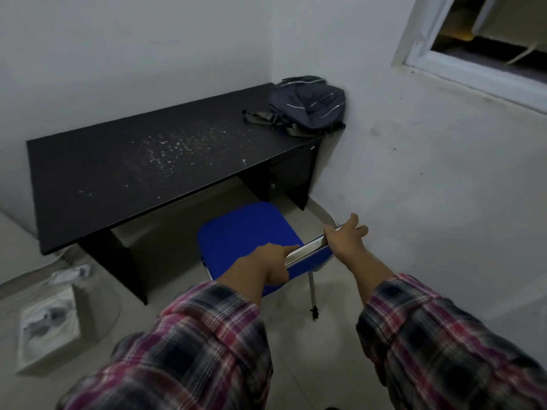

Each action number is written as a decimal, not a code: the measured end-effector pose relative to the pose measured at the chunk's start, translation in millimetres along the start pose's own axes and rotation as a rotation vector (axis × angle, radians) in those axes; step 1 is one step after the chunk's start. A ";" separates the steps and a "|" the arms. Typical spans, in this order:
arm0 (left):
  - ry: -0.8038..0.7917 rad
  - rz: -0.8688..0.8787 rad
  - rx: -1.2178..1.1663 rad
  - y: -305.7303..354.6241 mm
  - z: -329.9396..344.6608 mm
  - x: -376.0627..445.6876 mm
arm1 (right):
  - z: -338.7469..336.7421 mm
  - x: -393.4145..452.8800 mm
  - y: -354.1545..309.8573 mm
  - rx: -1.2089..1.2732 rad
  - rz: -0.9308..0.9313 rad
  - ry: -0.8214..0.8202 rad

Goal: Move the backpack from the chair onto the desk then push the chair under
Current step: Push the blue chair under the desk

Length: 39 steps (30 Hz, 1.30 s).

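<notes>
A dark grey backpack (309, 106) lies on the far right end of the black desk (124, 173), in the corner by the walls. A blue chair (248, 232) stands in front of the desk's knee gap, its seat front just under the desk edge. My left hand (266, 263) grips the chair's backrest top on the left. My right hand (344, 238) rests on the backrest's right end, fingers spread over the metal frame.
White specks dot the desk top. A drawer unit (281, 176) hangs under the desk's right side. A white fan-like item under clear plastic (50, 318) sits on the floor at the left. The right wall holds a window (485, 34).
</notes>
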<state>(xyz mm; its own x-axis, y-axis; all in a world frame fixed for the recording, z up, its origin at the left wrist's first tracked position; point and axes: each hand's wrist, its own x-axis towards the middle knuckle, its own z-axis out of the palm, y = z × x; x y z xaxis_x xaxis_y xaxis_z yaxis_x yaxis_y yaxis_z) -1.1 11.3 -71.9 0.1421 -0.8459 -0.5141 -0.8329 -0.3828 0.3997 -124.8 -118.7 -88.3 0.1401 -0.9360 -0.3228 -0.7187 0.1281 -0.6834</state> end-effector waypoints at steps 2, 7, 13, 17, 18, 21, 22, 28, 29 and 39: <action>0.026 -0.044 -0.004 -4.3 -0.4 -2.7 | 4.1 0.9 -5.6 0.005 -0.022 -0.045; 0.062 -0.142 -0.004 -24.2 -2.8 -14.8 | 24.8 0.8 -27.3 -0.013 -0.130 -0.180; 0.035 -0.239 0.179 -70.4 -20.8 -40.1 | 66.8 -13.8 -48.1 -0.423 -0.362 -0.092; 0.217 -0.342 0.390 -91.0 -16.8 -60.7 | 79.8 -24.5 -59.7 -0.587 -0.644 -0.074; 0.271 -0.358 0.406 -94.9 -11.4 -64.3 | 82.5 -26.4 -60.7 -0.587 -0.715 -0.077; 0.420 -0.365 0.340 -100.7 11.1 -70.8 | 85.4 -27.9 -50.3 -0.592 -0.917 -0.059; 0.478 -0.367 0.300 -101.2 20.0 -70.7 | 84.5 -26.3 -43.4 -0.589 -0.968 -0.045; 0.630 -0.373 0.247 -99.3 27.3 -54.8 | 81.4 -3.1 -26.5 -0.664 -1.159 -0.075; 0.619 -0.353 0.263 -100.5 23.6 -51.0 | 82.1 2.9 -28.3 -0.688 -1.163 -0.091; 0.685 -0.429 0.312 -148.6 -16.3 -9.2 | 127.5 39.7 -71.7 -0.640 -1.142 0.035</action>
<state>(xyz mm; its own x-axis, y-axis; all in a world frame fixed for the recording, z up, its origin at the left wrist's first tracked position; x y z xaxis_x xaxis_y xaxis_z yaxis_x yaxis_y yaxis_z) 130.1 69.9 -114.2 0.6850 -0.7276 0.0382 -0.7280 -0.6855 -0.0025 19.2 -123.3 -135.6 0.8709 -0.4220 0.2520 -0.4030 -0.9066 -0.1253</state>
